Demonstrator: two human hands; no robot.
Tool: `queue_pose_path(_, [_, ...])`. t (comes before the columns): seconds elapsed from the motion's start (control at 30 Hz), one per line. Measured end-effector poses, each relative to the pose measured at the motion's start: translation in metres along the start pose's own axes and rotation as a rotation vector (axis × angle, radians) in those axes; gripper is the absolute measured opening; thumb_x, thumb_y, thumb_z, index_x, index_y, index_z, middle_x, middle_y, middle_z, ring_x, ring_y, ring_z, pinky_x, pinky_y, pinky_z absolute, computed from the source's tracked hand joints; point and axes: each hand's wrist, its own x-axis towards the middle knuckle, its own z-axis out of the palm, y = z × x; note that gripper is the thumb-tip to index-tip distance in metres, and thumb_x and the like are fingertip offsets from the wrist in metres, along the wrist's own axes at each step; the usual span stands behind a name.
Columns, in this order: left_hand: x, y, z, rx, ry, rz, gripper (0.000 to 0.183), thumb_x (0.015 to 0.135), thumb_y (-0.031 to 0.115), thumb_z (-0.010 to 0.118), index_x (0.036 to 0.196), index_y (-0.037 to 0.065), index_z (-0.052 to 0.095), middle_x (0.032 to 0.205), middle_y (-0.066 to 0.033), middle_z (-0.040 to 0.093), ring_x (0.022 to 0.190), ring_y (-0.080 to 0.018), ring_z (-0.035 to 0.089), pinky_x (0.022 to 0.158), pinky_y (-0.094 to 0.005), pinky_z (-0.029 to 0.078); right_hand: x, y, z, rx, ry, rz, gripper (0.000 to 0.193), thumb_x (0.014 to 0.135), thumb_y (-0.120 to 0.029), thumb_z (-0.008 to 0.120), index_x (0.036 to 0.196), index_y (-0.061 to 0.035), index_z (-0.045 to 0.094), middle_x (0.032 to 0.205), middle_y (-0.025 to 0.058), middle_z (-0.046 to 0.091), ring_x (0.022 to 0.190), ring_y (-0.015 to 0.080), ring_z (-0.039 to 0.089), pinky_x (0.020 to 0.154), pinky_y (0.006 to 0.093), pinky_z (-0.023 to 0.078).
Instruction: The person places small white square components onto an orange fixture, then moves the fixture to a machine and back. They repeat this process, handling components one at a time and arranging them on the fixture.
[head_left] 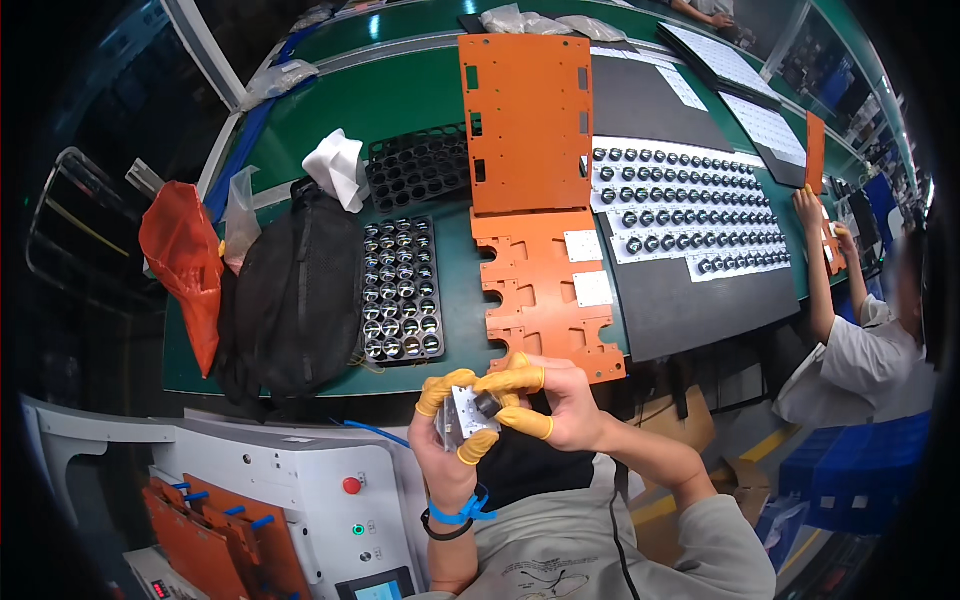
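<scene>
My left hand [446, 440], in yellow finger cots, grips a white square board [466, 418] by its edges near my chest. Several layers seem to sit behind that board, though I cannot make them out clearly. Around a short black cylindrical lens part [487, 403] at the board's face, the yellow-tipped fingers of my right hand [556, 402] are closed. Just beyond my hands lies an orange fixture plate [540, 285] with cut-outs and two white boards [592, 288] on it. A taller orange panel [527, 120] stands or lies behind it.
Left of the fixture is a black tray [404, 290] of lenses, beside a black backpack [305, 290]. Rows of white boards with black lenses [690, 215] cover a dark sheet on the right. A co-worker [860, 330] handles an orange plate. A machine [330, 490] stands lower left.
</scene>
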Motion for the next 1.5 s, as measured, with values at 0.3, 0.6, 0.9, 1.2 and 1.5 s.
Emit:
queue_pose_path(0.3, [0.016,0.005,-0.011,0.552,-0.169,0.159,0.064,0.066,0.019,0.095,0.12,0.003,0.065,0.106,-0.0073,0.061,0.095,-0.0194,0.06,0.087,-0.0314,0.049,0.0,-0.012,-0.016,-0.061,-0.088,0.158,0.031,0.084,-0.007,0.078,0.113,0.0001,0.071,0.073,0.002,0.056,0.059,0.007,0.04,0.054,0.0237,0.034])
queue_pose_path(0.6, [0.023,0.006,-0.009,0.699,-0.172,0.164,0.061,0.063,0.016,0.095,0.116,0.005,0.067,0.104,-0.0085,0.063,0.092,-0.0224,0.061,0.082,-0.0345,0.051,0.002,-0.015,-0.021,-0.226,-0.107,0.154,0.028,0.086,-0.01,0.077,0.109,0.0047,0.07,0.086,0.0183,0.071,0.065,0.0232,0.067,0.06,0.0317,0.051])
queue_pose_path(0.9, [0.034,0.011,0.016,0.956,-0.165,0.302,0.06,0.06,0.007,0.091,0.117,0.005,0.07,0.101,-0.0086,0.06,0.091,-0.025,0.06,0.08,-0.0345,0.05,0.002,-0.02,-0.034,-0.368,-0.121,0.261,0.034,0.09,-0.02,0.071,0.114,0.0038,0.07,0.077,0.0197,0.07,0.063,0.0299,0.068,0.06,0.0352,0.052])
queue_pose_path(1.2, [0.051,-0.009,0.041,1.14,-0.26,0.49,0.058,0.063,0.007,0.084,0.119,0.013,0.073,0.098,-0.0086,0.061,0.086,-0.0297,0.064,0.07,-0.0401,0.054,0.007,-0.041,-0.057,-0.627,-0.002,0.345,0.025,0.083,-0.019,0.075,0.089,0.005,0.072,0.065,0.0154,0.063,0.056,0.0241,0.06,0.053,0.0333,0.046])
queue_pose_path(1.5, [0.041,-0.025,0.063,1.096,-0.284,0.525,0.055,0.06,0.003,0.083,0.114,0.012,0.075,0.097,-0.008,0.061,0.087,-0.0296,0.064,0.071,-0.0403,0.054,-0.01,-0.031,-0.069,-0.156,0.158,0.619,0.023,0.085,-0.014,0.069,0.077,0.0073,0.064,0.056,0.0092,0.051,0.052,0.0101,0.044,0.05,0.0304,0.038])
